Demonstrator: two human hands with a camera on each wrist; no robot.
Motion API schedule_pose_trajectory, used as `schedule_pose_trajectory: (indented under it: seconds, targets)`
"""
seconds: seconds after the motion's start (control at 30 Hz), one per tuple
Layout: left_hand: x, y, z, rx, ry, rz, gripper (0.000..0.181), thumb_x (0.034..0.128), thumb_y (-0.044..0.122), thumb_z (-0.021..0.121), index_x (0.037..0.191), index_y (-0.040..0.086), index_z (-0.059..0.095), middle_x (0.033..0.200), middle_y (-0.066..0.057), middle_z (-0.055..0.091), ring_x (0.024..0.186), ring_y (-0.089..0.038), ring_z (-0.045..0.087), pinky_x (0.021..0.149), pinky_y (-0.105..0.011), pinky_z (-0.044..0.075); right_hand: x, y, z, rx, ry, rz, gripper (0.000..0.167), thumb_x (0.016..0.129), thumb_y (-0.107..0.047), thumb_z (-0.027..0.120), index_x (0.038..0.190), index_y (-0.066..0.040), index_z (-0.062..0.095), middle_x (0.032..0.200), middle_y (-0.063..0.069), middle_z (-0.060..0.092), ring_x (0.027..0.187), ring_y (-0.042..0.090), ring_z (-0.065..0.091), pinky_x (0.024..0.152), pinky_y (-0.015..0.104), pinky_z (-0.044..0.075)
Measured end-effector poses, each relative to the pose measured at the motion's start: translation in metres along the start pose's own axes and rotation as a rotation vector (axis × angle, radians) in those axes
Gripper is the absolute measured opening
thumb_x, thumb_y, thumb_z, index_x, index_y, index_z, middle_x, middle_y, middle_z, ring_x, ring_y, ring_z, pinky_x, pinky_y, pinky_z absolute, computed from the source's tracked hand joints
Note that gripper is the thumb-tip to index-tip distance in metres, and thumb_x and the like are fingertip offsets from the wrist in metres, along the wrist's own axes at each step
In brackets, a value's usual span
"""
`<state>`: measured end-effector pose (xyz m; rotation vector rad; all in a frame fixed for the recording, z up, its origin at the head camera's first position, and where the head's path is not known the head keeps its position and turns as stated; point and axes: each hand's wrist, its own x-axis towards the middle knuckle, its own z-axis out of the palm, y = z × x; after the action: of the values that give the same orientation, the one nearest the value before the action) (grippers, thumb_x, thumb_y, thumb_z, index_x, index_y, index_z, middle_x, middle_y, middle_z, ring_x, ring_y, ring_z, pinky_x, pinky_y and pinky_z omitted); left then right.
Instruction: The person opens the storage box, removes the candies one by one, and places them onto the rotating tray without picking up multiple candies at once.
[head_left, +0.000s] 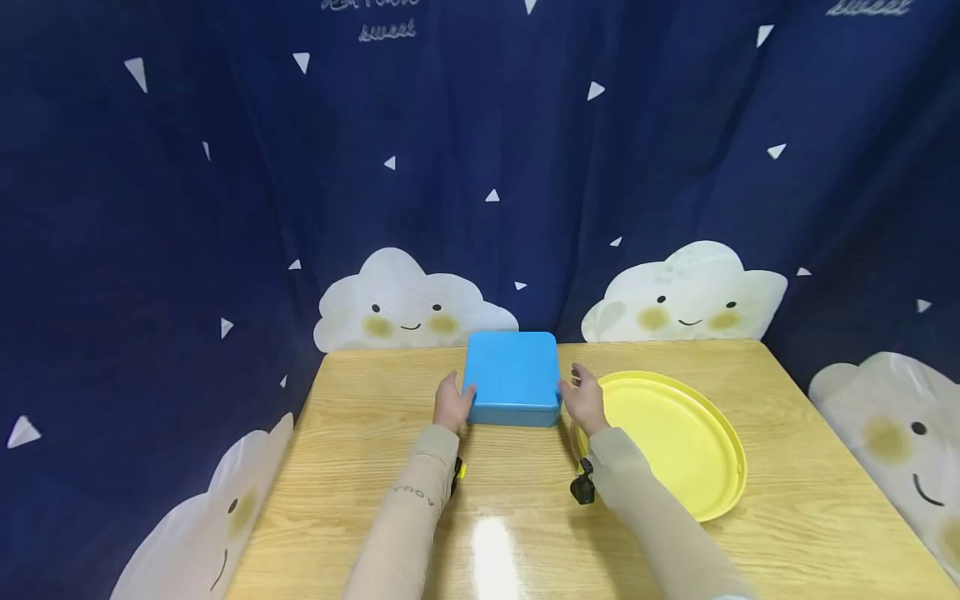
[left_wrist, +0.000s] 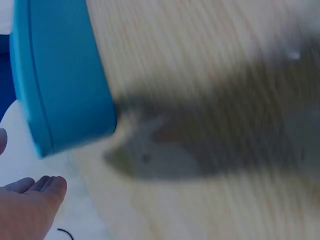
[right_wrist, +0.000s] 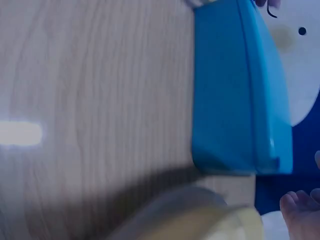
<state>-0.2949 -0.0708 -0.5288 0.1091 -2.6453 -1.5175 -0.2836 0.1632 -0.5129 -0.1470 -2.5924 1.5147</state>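
A closed blue box (head_left: 512, 367) lies near the table's back edge, between the two hands. The left hand (head_left: 452, 404) is at its left side, fingers relaxed, the thumb by the front left corner. At the right side is the right hand (head_left: 585, 400), its fingers spread a little and its thumb close to the box. Whether either hand touches it cannot be told. In the left wrist view the blue box (left_wrist: 70, 75) stands apart from the left fingers (left_wrist: 47, 187). The right wrist view shows the box (right_wrist: 225, 90) with a gap to the right fingers (right_wrist: 300, 202).
A round yellow tray (head_left: 675, 442) lies on the wooden table (head_left: 382, 400) at the right, partly under the right forearm. A dark blue curtain (head_left: 450, 208) with printed clouds hangs behind the table and at both sides.
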Motion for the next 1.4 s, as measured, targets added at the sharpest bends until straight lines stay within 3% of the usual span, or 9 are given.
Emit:
schedule_pose_trajectory:
  seconds: [0.2,0.47,0.83,1.07,1.4]
  targets:
    - [-0.002,-0.008,0.012,0.001,0.049,-0.033,0.048,0.0919,0.012,0.053,0.129,-0.015,0.04,0.128,-0.031,0.044,0.121,-0.042,0.04,0.1,-0.048,0.036,-0.006,0.0,0.02,-0.022,0.007,0.078,0.049,0.091,-0.009,0.05,0.133,0.013,0.036,0.13,0.032,0.041,0.117,0.043,0.044,0.095,0.048,0.041]
    - [-0.008,-0.008,0.016,-0.006,0.059,0.003,0.035,0.092,0.005,0.051,0.122,-0.014,0.05,0.119,-0.03,0.053,0.112,-0.041,0.05,0.093,-0.047,0.043,-0.012,0.006,0.03,-0.06,-0.008,0.138,0.048,0.094,-0.009,0.047,0.133,0.014,0.034,0.131,0.032,0.041,0.119,0.041,0.044,0.097,0.046,0.041]
    - [-0.012,-0.011,0.02,-0.069,0.05,-0.022,0.036,0.094,0.006,0.049,0.126,-0.011,0.048,0.124,-0.028,0.051,0.116,-0.04,0.048,0.095,-0.047,0.042,-0.018,0.005,0.03,-0.07,-0.032,0.148,0.048,0.095,-0.01,0.045,0.135,0.013,0.032,0.135,0.031,0.037,0.124,0.041,0.037,0.1,0.048,0.036]
    - [-0.017,-0.011,0.02,-0.118,0.083,-0.014,0.035,0.0925,0.004,0.05,0.123,-0.013,0.049,0.12,-0.029,0.053,0.115,-0.039,0.049,0.095,-0.045,0.042,-0.019,0.007,0.031,-0.077,-0.029,0.128,0.048,0.095,-0.01,0.045,0.135,0.013,0.032,0.135,0.031,0.037,0.125,0.041,0.036,0.101,0.048,0.034]
    - [-0.032,-0.009,0.015,-0.161,0.092,-0.056,0.037,0.0931,0.005,0.05,0.125,-0.014,0.047,0.12,-0.03,0.05,0.112,-0.04,0.05,0.091,-0.045,0.045,-0.03,0.003,0.033,-0.117,-0.008,0.082,0.045,0.094,-0.005,0.046,0.13,0.018,0.036,0.13,0.034,0.04,0.122,0.044,0.038,0.1,0.05,0.036]
